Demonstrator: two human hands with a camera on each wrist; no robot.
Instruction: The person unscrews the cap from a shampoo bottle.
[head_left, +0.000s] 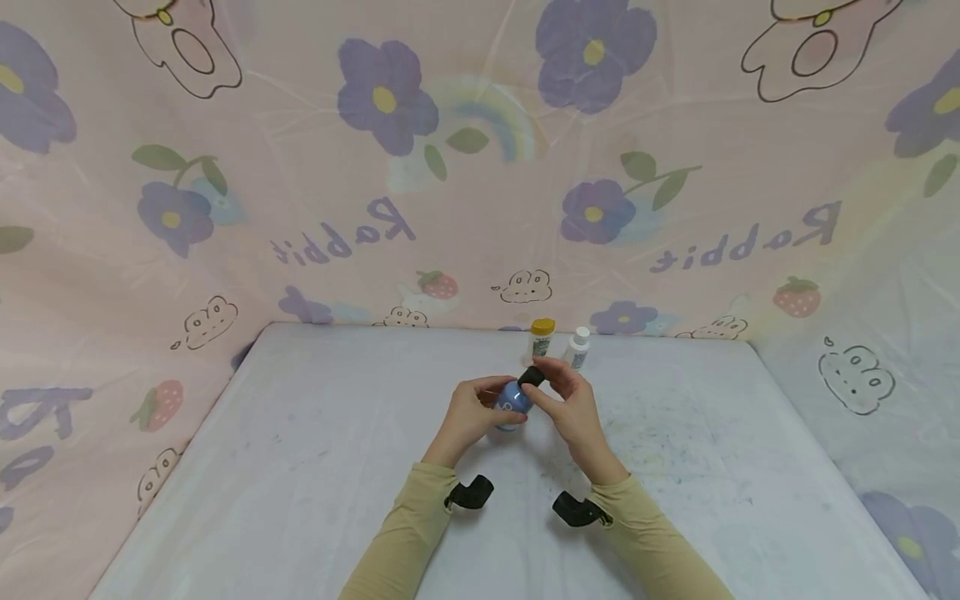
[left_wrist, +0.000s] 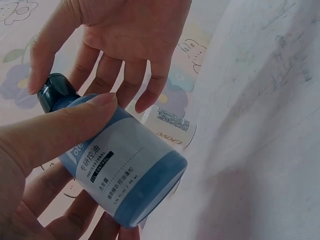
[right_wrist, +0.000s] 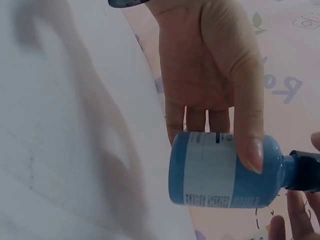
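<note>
A small blue bottle (head_left: pixel 513 398) with a pale label is held tilted above the white table. My left hand (head_left: pixel 468 417) grips its body, thumb (left_wrist: pixel 87 117) across the front and fingers behind. In the left wrist view the label reads "OIL CONTROL" among other print. The bottle's black cap (head_left: pixel 532 377) is at its upper end, and my right hand (head_left: pixel 573 408) pinches it between thumb and fingers. In the right wrist view the blue bottle (right_wrist: pixel 210 170) lies sideways, with only some right fingertips showing near the cap (right_wrist: pixel 305 171) at the right edge.
Behind the hands stand a white bottle with a yellow lid (head_left: pixel 542 337) and an all-white bottle (head_left: pixel 577 348). A printed cloth wall (head_left: pixel 480 208) rises at the table's back and sides. Black wrist mounts (head_left: pixel 472 492) stick out from both sleeves above the white tabletop (head_left: pixel 337 500).
</note>
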